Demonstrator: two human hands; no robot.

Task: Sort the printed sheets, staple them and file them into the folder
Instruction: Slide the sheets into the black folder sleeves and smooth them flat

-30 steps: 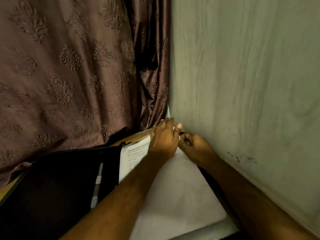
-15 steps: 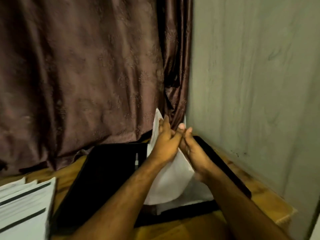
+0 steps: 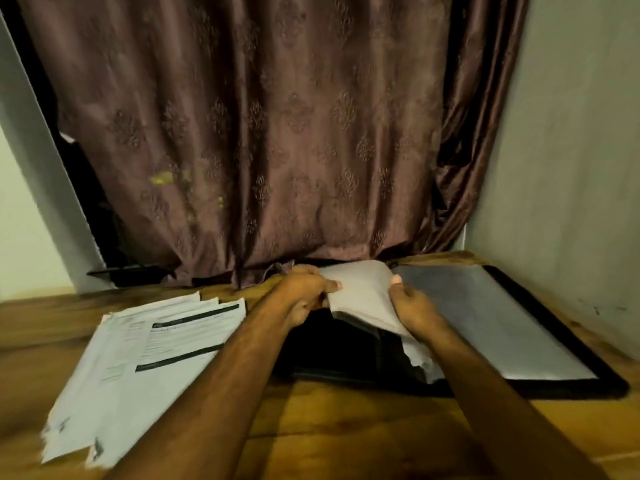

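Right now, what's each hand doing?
Left hand: grips the left edge of the lifted sheets.
Right hand: grips their right edge.

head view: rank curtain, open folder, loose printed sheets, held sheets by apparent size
1. curtain
2. open folder
3. loose printed sheets, though nearer the camera, so unsure against the folder
4. held sheets

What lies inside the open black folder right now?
A pale sheet lies flat on the folder's right half. Both hands, left and right, hold lifted pages mid-folder, hiding what lies beneath.
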